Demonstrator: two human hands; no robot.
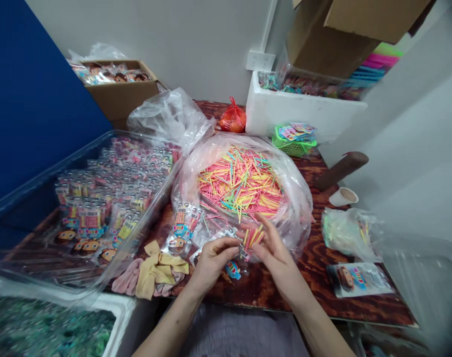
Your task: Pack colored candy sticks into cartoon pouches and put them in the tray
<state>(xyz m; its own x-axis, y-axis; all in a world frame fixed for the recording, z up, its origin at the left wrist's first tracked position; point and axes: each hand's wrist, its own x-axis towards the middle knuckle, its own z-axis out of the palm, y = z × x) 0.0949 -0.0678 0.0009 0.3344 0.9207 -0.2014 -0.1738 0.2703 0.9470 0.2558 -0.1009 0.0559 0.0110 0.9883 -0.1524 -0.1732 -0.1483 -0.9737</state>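
A clear plastic bag [300, 198] sits open at the table's centre, full of thin coloured sticks [241, 181] in pink, yellow and green. Just in front of it, my right hand [274, 253] pinches a small bundle of sticks [253, 237], fingers curled round them. My left hand [211, 258] is closed on a small clear printed packet [231, 238] and meets the right hand at the bundle. More cartoon-printed packets [181, 228] lie on the table to the left of my hands.
A clear tray [32, 188] of filled packets fills the left side. Cloth gloves [155, 270] lie at the front edge. A white foam box [285, 111], green basket [293, 144], red bag [232, 119], small cup [343, 197] and loose bags [345, 233] stand behind and to the right.
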